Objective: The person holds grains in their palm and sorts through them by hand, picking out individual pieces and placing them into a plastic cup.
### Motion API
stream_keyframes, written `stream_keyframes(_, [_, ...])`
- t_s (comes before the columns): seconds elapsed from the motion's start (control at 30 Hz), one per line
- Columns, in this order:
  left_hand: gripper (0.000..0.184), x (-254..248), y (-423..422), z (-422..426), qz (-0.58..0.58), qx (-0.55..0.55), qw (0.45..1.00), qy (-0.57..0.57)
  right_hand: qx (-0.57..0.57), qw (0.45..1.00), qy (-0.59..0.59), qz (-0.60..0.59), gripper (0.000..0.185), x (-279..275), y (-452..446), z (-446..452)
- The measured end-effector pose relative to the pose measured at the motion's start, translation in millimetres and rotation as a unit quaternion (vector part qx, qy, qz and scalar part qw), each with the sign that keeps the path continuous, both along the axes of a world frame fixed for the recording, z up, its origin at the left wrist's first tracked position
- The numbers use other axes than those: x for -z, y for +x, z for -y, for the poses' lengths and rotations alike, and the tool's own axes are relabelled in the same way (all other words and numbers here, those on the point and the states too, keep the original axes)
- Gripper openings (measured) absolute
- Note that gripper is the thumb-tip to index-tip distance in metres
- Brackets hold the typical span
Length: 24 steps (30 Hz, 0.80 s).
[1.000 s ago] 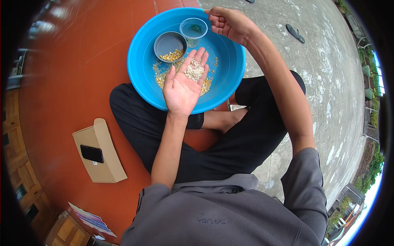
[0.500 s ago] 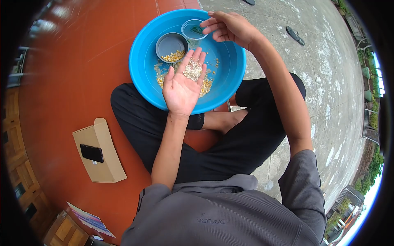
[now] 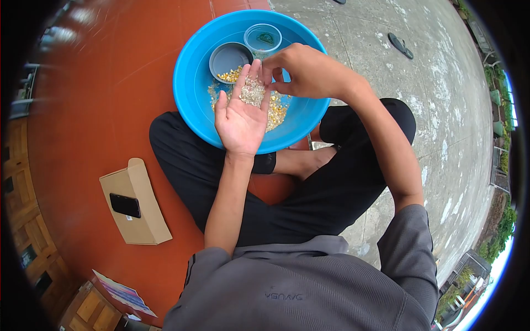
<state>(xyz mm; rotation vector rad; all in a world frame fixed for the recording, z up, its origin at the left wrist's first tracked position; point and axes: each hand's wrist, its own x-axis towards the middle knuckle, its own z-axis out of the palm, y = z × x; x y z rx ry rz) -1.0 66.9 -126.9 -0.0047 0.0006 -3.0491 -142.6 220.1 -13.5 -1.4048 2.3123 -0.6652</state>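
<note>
- Holds a small heap of pale grains [image 3: 253, 92] on the upturned left hand [image 3: 240, 121], over the lower lengths and bases of the fingers;
- Stretches the left fingers out nearly straight, slightly spread, with the thumb standing well apart from them;
- Bends the right hand [image 3: 312, 71] in from the right, with thumb and index tips brought close together at the right edge of the heap, just beside the left fingers; cannot tell from here whether pinching a grain between them;
- Works above a blue basin [image 3: 190, 99], with both sets of fingers inside its rim as seen from above;
- Has a grey bowl [image 3: 227, 56] just left of and beyond the left fingertips, with yellow kernels [image 3: 231, 74] along its near side;
- Has a clear plastic cup [image 3: 262, 37] farther beyond the left fingertips, bearing a green mark;
- Shows loose kernels [image 3: 277, 113] on the basin floor, right of the left little finger and nearer than the right thumb tip;
- Sits with a cardboard box [image 3: 146, 215] well apart from the fingers, to their left and nearer the body, with a phone [image 3: 125, 205] lying on it
</note>
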Motion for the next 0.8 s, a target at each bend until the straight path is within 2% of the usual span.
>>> stream_keyframes(0.27, [0.079,-1.9,0.7,-0.3,0.020,-0.010,0.998,-0.054,0.008,0.999,-0.004,-0.040,0.009,17.7,10.1,10.8])
stream_keyframes(0.6, [0.080,-3.7,0.2,-0.4,0.034,-0.020,0.994,-0.100,-0.011,0.995,0.014,-0.093,0.017,19.9,13.7,15.6])
stream_keyframes(0.8, [0.084,-3.3,1.1,-0.6,0.044,-0.013,0.994,-0.095,-0.048,0.992,0.008,-0.117,0.016,16.7,12.4,14.5])
